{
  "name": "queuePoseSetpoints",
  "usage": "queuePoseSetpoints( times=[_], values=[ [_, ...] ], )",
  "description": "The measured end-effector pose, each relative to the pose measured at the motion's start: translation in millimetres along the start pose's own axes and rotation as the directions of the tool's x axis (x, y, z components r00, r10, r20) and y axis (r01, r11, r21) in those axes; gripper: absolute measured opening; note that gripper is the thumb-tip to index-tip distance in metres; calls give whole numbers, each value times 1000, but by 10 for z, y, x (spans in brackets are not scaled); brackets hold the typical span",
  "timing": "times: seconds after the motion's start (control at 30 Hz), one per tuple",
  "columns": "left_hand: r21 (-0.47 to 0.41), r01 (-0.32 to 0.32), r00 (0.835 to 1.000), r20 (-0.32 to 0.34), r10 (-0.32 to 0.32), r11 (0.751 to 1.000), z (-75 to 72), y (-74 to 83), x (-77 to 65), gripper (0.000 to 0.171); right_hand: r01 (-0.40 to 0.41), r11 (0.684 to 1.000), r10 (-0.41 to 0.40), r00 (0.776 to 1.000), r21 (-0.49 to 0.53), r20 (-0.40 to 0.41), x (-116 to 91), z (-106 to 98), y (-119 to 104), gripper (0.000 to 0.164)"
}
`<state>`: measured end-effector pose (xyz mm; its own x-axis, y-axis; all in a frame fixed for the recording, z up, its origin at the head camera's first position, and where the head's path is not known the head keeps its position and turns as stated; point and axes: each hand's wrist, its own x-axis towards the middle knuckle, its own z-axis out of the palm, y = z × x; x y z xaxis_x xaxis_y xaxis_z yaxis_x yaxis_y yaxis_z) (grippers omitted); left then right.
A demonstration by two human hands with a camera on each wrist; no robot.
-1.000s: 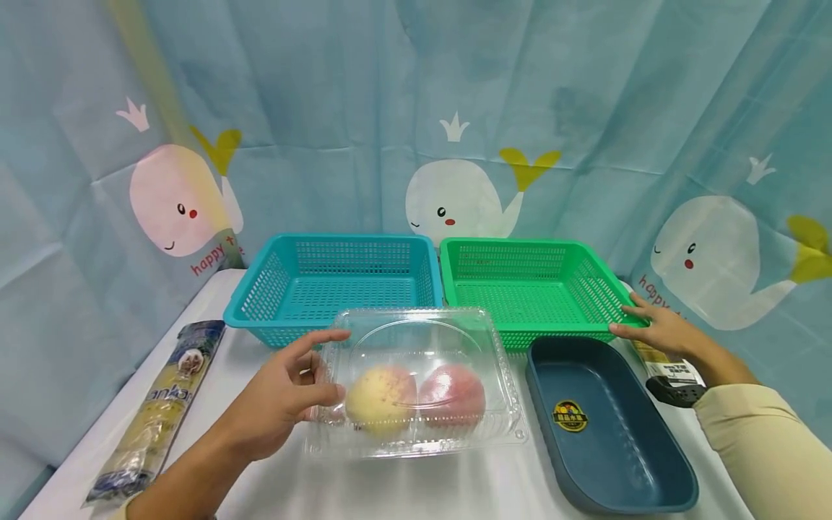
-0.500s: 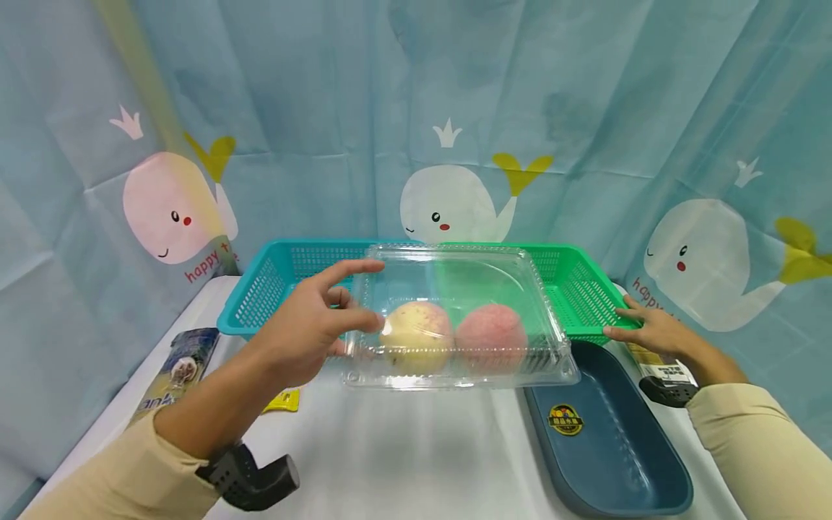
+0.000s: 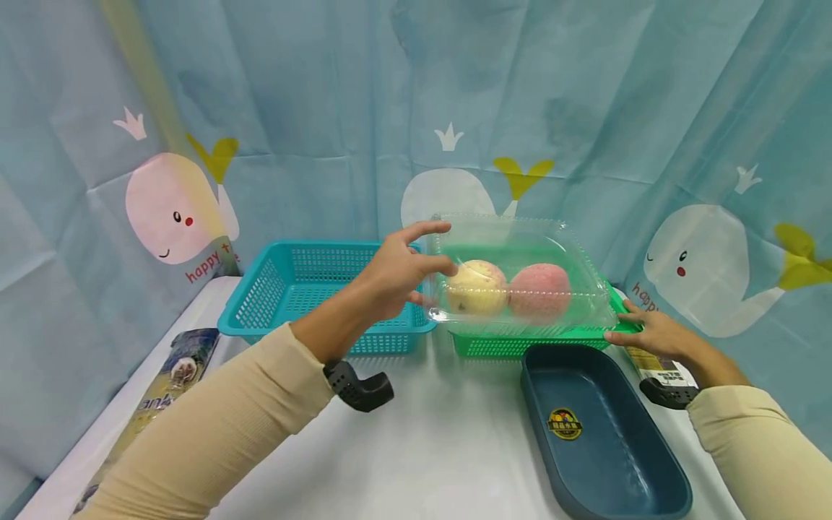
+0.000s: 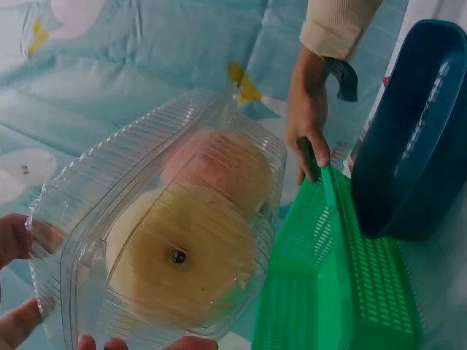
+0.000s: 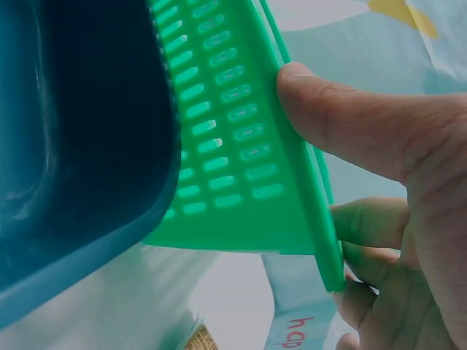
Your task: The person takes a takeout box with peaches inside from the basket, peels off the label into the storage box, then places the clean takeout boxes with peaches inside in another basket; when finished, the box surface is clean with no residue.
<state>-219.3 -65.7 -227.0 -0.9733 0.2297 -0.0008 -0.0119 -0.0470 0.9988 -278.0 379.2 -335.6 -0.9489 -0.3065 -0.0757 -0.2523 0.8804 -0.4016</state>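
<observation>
My left hand (image 3: 399, 271) grips the left side of a clear plastic clamshell box (image 3: 507, 235), thumb and fingers spread across its edge. Inside lie two round fruits, a yellow one (image 3: 477, 287) and a pink one (image 3: 539, 291); in the left wrist view the yellow fruit (image 4: 182, 255) shows a dark pit. The box hovers over the green basket (image 3: 494, 347) and covers most of its inside from the head view. At that basket's right corner, my right hand (image 3: 666, 338) holds the rim, thumb on one side and fingers curled behind, as the right wrist view shows.
A turquoise basket (image 3: 286, 289) stands beside the green one. The dark blue tray (image 3: 604, 433) sits in front of the green basket. A long printed packet (image 3: 185, 361) lies at the left, partly behind my left sleeve. Another packet (image 3: 669, 370) lies below my right hand.
My left hand has lifted the clamshell box and carried it right and away from me, over the green basket. The right hand has stayed on the rim.
</observation>
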Motion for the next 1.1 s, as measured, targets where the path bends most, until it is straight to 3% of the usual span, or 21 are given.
queuePoseSetpoints(
  times=[0.23,0.47,0.73,0.93,1.1],
  values=[
    [-18,7,1000,10,-7,1000,236,-174,421,64,19,1000,-19,1000,-22,9,-23,-19,11,79],
    [-47,35,999,-15,-36,998,489,-454,741,66,10,1000,-10,1000,-19,6,-14,-47,14,84],
    [-113,65,992,-99,-76,991,639,-789,988,62,32,999,-32,999,9,11,16,-14,-3,80],
    [-53,52,986,-155,-60,997,809,-1021,1132,63,50,999,-50,999,-5,-1,27,-8,-4,78],
    [-46,84,982,-165,-90,995,963,-1198,1224,62,47,999,-47,999,-17,3,19,-21,14,79]
  ],
)
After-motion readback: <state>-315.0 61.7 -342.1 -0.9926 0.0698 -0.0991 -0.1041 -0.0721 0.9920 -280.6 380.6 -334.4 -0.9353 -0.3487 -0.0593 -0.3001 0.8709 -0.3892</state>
